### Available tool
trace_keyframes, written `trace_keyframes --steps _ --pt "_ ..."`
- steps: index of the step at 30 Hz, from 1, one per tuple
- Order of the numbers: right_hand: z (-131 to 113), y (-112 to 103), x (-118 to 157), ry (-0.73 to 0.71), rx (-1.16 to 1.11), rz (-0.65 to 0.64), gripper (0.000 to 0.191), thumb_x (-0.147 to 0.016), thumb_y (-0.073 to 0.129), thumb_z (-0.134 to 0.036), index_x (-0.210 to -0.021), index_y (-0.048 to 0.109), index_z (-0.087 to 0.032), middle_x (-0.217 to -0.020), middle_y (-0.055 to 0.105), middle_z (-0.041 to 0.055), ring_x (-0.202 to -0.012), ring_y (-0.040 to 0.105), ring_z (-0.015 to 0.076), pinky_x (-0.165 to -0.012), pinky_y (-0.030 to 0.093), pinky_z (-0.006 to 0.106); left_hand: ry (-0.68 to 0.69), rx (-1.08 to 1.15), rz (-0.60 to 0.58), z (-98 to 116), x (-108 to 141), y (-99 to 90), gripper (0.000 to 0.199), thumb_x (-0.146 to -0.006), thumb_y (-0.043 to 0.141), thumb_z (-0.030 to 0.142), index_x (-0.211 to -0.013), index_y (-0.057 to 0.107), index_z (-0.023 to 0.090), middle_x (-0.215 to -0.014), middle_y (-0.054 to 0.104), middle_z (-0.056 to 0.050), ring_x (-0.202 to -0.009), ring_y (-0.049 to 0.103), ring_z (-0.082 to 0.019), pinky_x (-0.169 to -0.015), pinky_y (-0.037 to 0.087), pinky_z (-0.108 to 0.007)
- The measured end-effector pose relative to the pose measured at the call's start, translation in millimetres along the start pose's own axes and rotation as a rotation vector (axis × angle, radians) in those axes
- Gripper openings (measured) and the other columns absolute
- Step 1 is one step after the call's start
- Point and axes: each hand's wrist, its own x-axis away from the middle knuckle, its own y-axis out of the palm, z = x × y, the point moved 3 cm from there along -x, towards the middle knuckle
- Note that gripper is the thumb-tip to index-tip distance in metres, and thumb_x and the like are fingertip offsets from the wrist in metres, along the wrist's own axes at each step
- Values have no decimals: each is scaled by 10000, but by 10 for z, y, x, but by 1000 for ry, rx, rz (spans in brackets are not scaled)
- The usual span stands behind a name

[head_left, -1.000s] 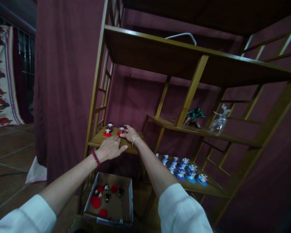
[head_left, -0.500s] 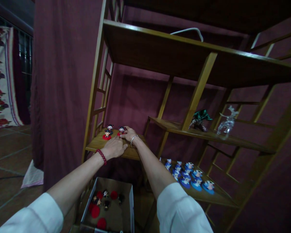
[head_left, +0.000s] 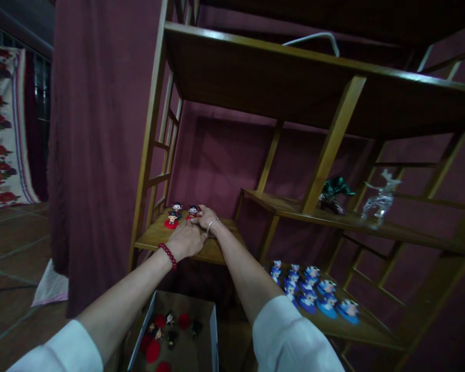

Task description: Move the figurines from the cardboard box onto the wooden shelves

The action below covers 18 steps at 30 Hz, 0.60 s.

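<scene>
On the left shelf board point(head_left: 155, 235) stand three small figurines with black hair and red. My right hand point(head_left: 205, 216) has its thumb and fingers closed on the rear right figurine point(head_left: 192, 211). My left hand point(head_left: 186, 238) reaches in just in front, its fingertips at that figurine's red base, partly hidden by the other hand; whether it grips the base I cannot make out. To the left, a front figurine point(head_left: 172, 218) stands on a round red base, and another figurine point(head_left: 177, 207) stands close behind it, both upright and untouched.
Below my arms, an open box point(head_left: 189, 351) holds several figurines and red discs. Rows of blue figurines point(head_left: 308, 297) fill the lower right shelf. A clear deer figurine point(head_left: 380, 199) and a dark green ornament point(head_left: 335, 194) stand on the middle shelf. A curtain point(head_left: 89, 155) hangs left.
The view has shifted slightly, so the shelves on the right appear farther right. Both hands stay at the same figurine, with the left hand nearer to the right wrist.
</scene>
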Motion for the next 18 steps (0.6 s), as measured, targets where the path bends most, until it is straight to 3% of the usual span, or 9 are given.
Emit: trace_keyframes --steps 18 --pt "-79 10 46 9 27 -33 412 -604 688 -137 -987 549 -195 -660 567 -71 -632 518 73 -643 417 185 -29 31 47 -9 -52 54 519 -829 307 375 -1058 563 -13 -1079 581 -259 -1047 521 -330 -868 393 -415"
